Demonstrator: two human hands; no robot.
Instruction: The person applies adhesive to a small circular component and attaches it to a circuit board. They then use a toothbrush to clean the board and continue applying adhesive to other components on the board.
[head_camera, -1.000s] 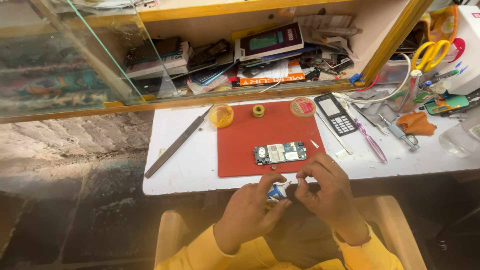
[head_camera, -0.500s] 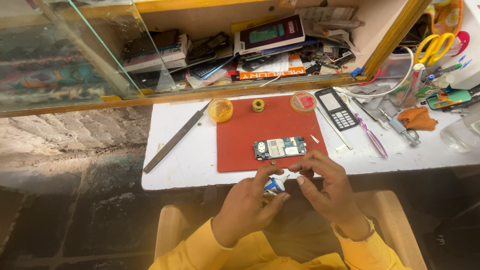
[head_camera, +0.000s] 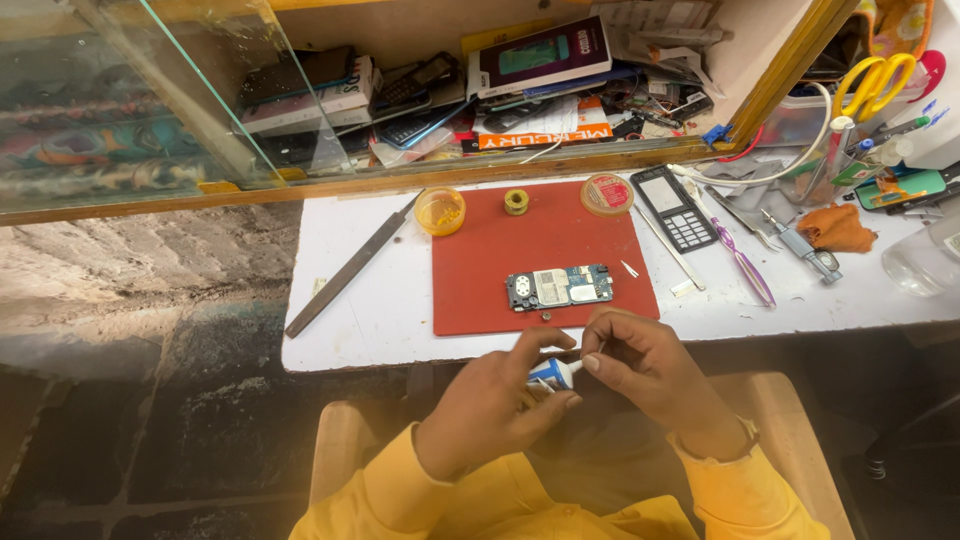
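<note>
Left hand (head_camera: 490, 415) gripping small tube (head_camera: 553, 374), right hand (head_camera: 645, 365) pinching its tip, below bench's (head_camera: 370, 320) front edge, circuit board (head_camera: 559, 288) on red mat (head_camera: 500, 250) nearby

Red mat (head_camera: 520, 250) on white bench (head_camera: 350, 330).
Circuit board (head_camera: 558, 288) atop mat; metal file (head_camera: 350, 268) (left), yellow scissors (head_camera: 880, 80) beyond.

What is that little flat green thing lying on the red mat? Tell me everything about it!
The circuit board is a small bare rectangle, green-blue, dotted with silvery metal parts and a pale patch near its middle. It lies flat and lengthwise on the red mat, near the mat's front edge. Nothing touches it; both hands are just in front of it, off the mat.
</note>
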